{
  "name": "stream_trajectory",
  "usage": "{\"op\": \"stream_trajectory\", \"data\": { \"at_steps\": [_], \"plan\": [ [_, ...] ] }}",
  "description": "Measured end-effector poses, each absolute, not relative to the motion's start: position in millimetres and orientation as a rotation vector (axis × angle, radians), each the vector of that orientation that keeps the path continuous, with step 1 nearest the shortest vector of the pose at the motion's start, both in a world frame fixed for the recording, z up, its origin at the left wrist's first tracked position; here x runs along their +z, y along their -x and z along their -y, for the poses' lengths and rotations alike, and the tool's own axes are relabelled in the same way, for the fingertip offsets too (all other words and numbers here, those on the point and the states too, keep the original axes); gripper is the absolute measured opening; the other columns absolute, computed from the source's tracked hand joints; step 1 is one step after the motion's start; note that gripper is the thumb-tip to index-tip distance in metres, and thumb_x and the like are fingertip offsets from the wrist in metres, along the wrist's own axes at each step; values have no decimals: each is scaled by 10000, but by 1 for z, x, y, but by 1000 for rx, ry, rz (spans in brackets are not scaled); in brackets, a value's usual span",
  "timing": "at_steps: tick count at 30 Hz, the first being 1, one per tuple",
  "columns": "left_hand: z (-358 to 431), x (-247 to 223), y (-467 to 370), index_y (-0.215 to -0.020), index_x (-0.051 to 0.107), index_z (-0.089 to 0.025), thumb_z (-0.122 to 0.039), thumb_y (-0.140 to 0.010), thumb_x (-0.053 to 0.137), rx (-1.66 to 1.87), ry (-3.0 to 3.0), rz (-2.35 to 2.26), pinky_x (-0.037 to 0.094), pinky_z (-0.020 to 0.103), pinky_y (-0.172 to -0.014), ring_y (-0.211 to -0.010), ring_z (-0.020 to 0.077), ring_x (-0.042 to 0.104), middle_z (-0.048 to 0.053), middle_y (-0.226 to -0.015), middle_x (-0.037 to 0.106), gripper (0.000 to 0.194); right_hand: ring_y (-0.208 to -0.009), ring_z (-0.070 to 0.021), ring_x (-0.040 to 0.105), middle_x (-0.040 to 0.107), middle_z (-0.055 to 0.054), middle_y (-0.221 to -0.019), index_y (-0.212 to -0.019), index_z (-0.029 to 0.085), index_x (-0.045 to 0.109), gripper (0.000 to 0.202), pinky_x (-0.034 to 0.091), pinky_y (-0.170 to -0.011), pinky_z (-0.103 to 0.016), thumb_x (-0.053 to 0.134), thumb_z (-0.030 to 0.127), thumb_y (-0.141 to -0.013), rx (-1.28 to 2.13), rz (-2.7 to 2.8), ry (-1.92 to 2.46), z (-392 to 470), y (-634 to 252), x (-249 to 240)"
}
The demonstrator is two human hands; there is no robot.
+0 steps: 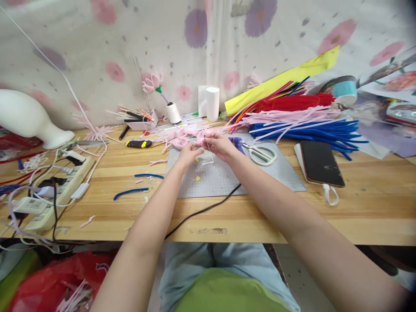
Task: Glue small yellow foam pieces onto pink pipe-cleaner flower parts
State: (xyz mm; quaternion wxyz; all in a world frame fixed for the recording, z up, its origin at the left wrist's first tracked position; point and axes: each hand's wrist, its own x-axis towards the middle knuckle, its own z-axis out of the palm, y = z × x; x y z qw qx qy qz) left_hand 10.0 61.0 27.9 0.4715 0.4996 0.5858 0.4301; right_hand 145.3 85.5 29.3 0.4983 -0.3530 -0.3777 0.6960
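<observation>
Both my hands meet over the back of the grey cutting mat [227,184]. A looped piece of fuzzy pink pipe cleaner [200,137] sits between them. My left hand [189,157] is closed in a pinch at its lower end. From the other side, my right hand [220,147] pinches it with thumb and forefinger. The fingers partly cover the grip. More pink pipe-cleaner loops [178,140] lie just behind my left hand. Scissors with pale handles [262,155] rest to the right of my right hand, beside a purple-blue tool [237,144] that is partly hidden.
Bundles of blue [308,134], pink and red [292,102] pipe cleaners lie at the back right. A black phone-like device [320,162] is at the right. A utility knife [138,144], a finished pink flower [152,83] and a power strip [61,190] are leftward. A black cable [204,210] crosses the front.
</observation>
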Motion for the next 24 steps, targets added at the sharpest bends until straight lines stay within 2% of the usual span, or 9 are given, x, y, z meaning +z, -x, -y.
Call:
{"op": "stream_trajectory", "data": {
  "at_steps": [4, 10, 14, 20, 24],
  "plan": [
    [-68, 19, -9, -808, 661, -141, -243, -593, 731, 990, -1446, -1481, 215, 200, -491, -450, 46, 260, -95, -457, 278, 248, -566, -63, 583, 597, 41, -591, -672, 161, 502, 155, 471, -639, -208, 631, 76, -686, 1673, 928, 830, -87, -145, 29],
    [-83, 16, -6, -809, 694, -151, -315, -683, 667, 868, -1621, -1811, 348, 240, -581, -565, 108, 479, -12, -602, 562, 209, -601, -62, 580, 593, 36, -634, -705, 165, 493, 148, 470, -643, -213, 633, 123, -682, 1541, 924, 926, -81, -148, 33],
    [-89, 18, -8, -832, 694, -182, -322, -712, 641, 650, -1754, -2044, 387, 258, -642, -695, 148, 572, 32, -773, 665, 192, -647, -70, 573, 580, 40, -669, -725, 174, 483, 182, 471, -622, -214, 650, 177, -653, 1479, 964, 968, -70, -151, 32],
    [-95, 13, -11, -833, 673, -216, -333, -720, 632, 470, -1807, -2134, 406, 273, -693, -814, 178, 611, 40, -892, 693, 167, -691, -90, 569, 577, 34, -709, -740, 185, 479, 216, 473, -572, -208, 667, 214, -637, 1403, 1028, 1108, -50, -163, 25],
    [-93, 14, -13, -829, 650, -216, -321, -722, 621, 429, -1810, -2146, 410, 279, -721, -834, 185, 611, 39, -894, 684, 153, -651, -100, 586, 597, 11, -682, -733, 180, 481, 183, 451, -478, -175, 649, 163, -663, 1489, 1110, 1192, -40, -172, 18]
  ]
}}
